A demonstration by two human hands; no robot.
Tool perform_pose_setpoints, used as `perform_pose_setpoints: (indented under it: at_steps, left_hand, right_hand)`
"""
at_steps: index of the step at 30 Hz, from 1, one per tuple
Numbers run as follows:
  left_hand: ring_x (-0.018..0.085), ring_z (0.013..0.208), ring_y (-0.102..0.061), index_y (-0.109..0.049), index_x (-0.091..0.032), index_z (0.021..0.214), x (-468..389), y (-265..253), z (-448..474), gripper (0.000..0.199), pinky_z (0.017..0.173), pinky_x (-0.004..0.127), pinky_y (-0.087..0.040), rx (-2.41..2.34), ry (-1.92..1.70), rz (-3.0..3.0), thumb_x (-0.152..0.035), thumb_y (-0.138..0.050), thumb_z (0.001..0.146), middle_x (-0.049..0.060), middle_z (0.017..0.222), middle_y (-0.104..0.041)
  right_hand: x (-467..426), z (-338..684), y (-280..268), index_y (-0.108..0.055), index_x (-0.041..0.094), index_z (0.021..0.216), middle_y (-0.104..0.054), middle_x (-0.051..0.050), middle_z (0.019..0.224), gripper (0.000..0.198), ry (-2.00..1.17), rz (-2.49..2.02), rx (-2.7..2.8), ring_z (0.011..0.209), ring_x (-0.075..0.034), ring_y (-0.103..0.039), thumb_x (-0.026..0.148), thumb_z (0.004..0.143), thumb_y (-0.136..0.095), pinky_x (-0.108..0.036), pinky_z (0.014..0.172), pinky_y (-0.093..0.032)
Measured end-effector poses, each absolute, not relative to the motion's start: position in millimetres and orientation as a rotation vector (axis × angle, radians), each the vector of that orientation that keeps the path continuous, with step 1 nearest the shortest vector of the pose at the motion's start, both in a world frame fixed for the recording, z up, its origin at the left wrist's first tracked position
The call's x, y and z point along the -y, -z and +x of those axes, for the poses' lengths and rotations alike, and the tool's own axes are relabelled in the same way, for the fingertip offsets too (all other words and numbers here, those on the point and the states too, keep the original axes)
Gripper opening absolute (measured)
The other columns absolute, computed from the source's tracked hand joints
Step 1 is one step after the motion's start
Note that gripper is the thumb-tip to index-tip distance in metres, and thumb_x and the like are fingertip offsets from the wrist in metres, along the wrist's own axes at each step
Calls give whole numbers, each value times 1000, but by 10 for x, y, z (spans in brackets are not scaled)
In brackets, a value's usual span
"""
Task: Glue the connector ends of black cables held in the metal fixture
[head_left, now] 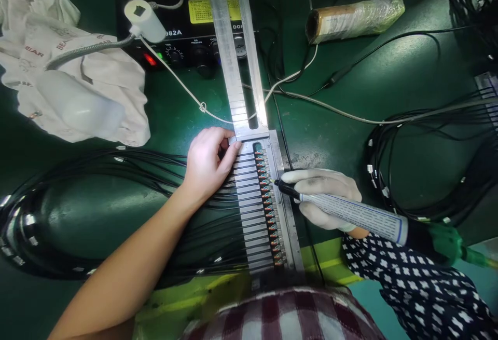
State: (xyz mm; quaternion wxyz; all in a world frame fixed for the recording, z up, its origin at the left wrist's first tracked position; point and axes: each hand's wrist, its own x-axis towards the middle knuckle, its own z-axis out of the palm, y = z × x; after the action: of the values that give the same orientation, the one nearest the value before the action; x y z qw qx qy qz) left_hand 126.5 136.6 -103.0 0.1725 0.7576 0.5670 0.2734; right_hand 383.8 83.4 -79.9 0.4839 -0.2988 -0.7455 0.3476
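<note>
My right hand (332,181), in a white glove, is closed around a glue syringe (358,215) with a printed label, black tip and green cap. The tip points left, close to the row of small wired connectors (268,194) in a slotted metal fixture (252,264); I cannot tell if it touches them. My bare left hand (206,163) grips the fixture's upper left edge, thumb on top and the other fingers partly hidden. Black cables (155,161) run from the fixture's left side, passing under my left hand and forearm.
A slotted metal bar (225,54) extends from the fixture across a black dispenser unit (179,62). A lamp (85,104) lies on white cloth (128,65) at left. Behind are a plastic-wrapped roll (354,21) and loose cords. Coiled cables (373,174) lie at right.
</note>
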Motion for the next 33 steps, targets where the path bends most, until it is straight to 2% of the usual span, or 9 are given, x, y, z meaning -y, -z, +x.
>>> perform_pose_setpoints:
  at_steps: [12, 28, 33]
  left_hand:
    - [16, 70, -49, -59, -19, 90, -1365, 1031, 1263, 15, 69, 31, -39, -1602, -784, 2157, -34, -56, 93, 0, 73, -54]
    - [16, 71, -50, -58, -20, 88, -1363, 1025, 1269, 16, 69, 31, -40, -1626, -763, 2151, -35, -56, 92, 0, 73, -54]
    - [16, 71, -50, -59, -19, 89, -1364, 1037, 1264, 17, 70, 31, -40, -1626, -758, 2151, -35, -55, 93, 0, 74, -55]
  right_hand:
    - [-840, 3836, 795, -70, 16, 108, -74, -15, 111, 31, -875, -714, 1804, 94, -25, -74, 8, 79, -70, -36, 76, -66]
    - [-878, 3826, 777, -69, 22, 113, -73, -9, 114, 33, -867, -760, 1818, 92, -23, -74, 12, 82, -69, -33, 74, -67]
    - [-769, 3866, 774, -67, 24, 121, -72, -9, 118, 41, -845, -728, 1789, 99, -24, -73, 10, 82, -67, -35, 76, -67]
